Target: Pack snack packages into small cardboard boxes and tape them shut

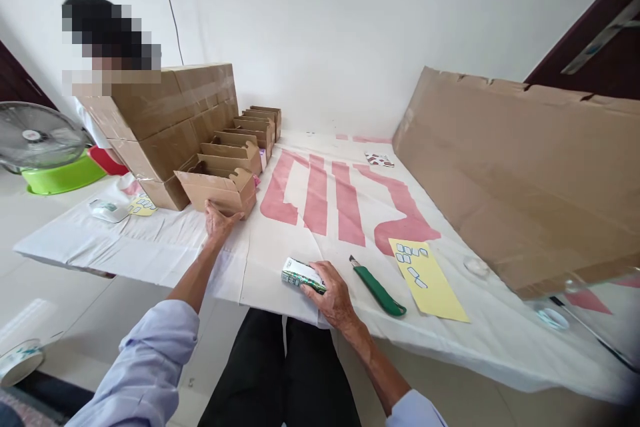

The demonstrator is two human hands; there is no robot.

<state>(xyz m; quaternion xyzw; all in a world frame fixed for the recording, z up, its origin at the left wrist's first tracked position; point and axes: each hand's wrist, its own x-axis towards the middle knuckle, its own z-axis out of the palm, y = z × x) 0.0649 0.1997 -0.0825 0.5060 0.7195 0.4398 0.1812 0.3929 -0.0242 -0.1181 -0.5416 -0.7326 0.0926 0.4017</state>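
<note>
My left hand lies against the lower front of the nearest open cardboard box, its thumb spread to the right and its fingers apart. That box stands first in a row of small open boxes running back toward the wall. Near the table's front edge, my right hand is closed around one end of a small carton with a white top and a patterned green side. The carton lies flat on the table. Just right of this hand lies a green utility knife, its tip pointing away from me.
Stacked sealed cartons stand at the left, with a person behind them. A yellow sheet with stickers lies right of the knife. A large cardboard panel leans along the right side. White cloth with red print covers the table.
</note>
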